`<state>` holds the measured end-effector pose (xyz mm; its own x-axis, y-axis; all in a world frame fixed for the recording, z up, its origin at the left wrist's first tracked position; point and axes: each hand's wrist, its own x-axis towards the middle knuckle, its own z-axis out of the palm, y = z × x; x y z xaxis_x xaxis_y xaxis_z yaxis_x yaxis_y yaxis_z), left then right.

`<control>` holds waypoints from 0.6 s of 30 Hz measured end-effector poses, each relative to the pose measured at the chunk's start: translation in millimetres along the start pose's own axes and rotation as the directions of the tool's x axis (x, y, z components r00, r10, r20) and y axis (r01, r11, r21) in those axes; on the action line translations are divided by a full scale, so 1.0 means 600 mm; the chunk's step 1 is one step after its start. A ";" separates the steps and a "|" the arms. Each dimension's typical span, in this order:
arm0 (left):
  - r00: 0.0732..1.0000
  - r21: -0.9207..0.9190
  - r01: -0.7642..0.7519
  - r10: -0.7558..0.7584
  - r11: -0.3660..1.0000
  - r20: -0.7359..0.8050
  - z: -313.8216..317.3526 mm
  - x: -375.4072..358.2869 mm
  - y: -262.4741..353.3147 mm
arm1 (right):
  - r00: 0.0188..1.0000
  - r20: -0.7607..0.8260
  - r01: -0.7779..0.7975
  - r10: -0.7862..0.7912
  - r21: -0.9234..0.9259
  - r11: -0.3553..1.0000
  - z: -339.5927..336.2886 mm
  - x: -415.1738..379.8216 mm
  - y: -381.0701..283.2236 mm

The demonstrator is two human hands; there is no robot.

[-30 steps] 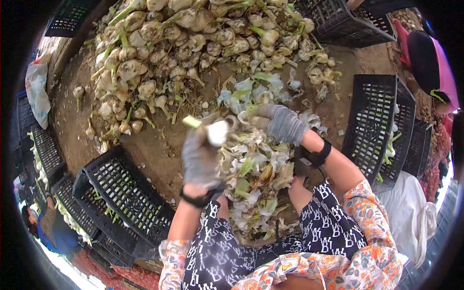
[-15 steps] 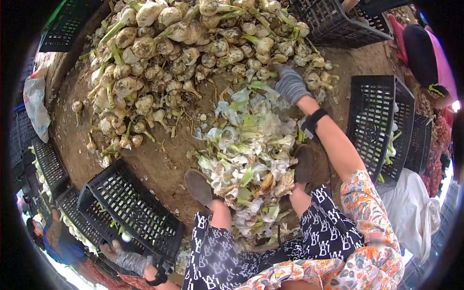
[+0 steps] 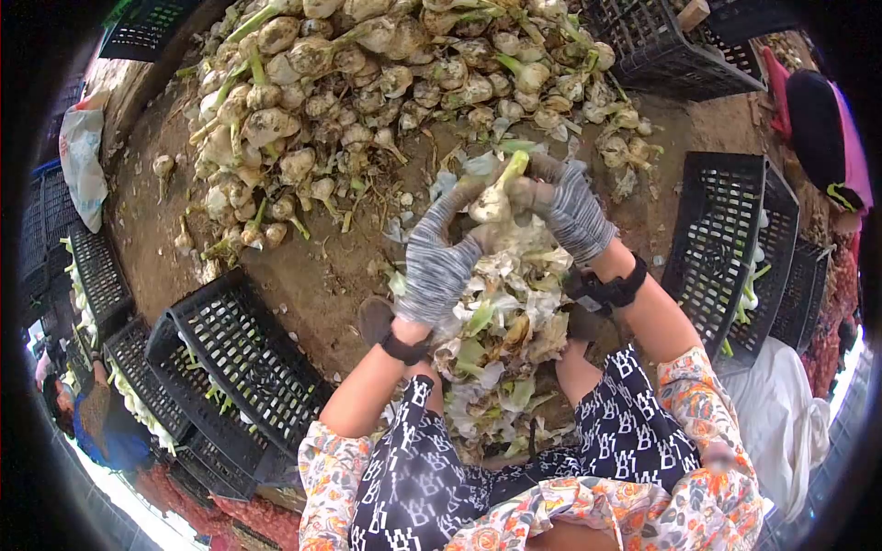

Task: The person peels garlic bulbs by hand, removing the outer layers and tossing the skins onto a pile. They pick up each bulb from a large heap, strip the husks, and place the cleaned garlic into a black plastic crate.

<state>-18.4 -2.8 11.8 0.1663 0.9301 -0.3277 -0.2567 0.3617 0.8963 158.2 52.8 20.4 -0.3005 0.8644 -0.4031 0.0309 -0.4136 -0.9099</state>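
Both hands wear grey knit gloves with dark, dirty fingertips and meet at one garlic bulb point(image 3: 493, 204) with a short green stem. My left hand point(image 3: 441, 257) closes on the bulb from the left. My right hand point(image 3: 571, 209) pinches it from the right, near the stem. Below them, a heap of peeled garlic skins point(image 3: 496, 321) lies on the soil between my feet. Ahead spreads a large pile of unpeeled, soil-stained garlic bulbs point(image 3: 367, 83).
A black plastic crate point(image 3: 243, 358) stands at my left, with green stems showing inside. Another crate point(image 3: 721, 248) is at my right, and one more point(image 3: 675, 60) at the far right. White sacking point(image 3: 772, 413) lies at the right. Other people sit at both edges.
My left hand has come from the left crate to the middle. My right hand has drawn back from the pile, and both now hold a garlic bulb.
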 end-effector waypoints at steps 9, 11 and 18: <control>0.979 0.208 -0.141 0.168 0.968 -0.116 0.015 -0.022 -0.009 | 0.997 -0.026 0.064 -0.071 -0.186 0.980 0.012 -0.020 0.012; 0.984 0.026 -0.096 0.099 0.995 -0.150 0.024 -0.023 0.001 | 0.997 -0.029 0.069 -0.075 -0.176 0.982 0.011 -0.021 0.017; 0.989 -0.393 0.147 -0.143 0.908 0.038 0.007 -0.022 -0.004 | 0.997 0.072 -0.008 0.012 -0.057 0.998 -0.005 -0.032 -0.005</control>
<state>-16.3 -16.2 15.2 0.2377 0.8654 -0.4410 -0.5830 0.4903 0.6479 167.0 38.1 30.6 -0.3675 0.8367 -0.4061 0.0874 -0.4036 -0.9107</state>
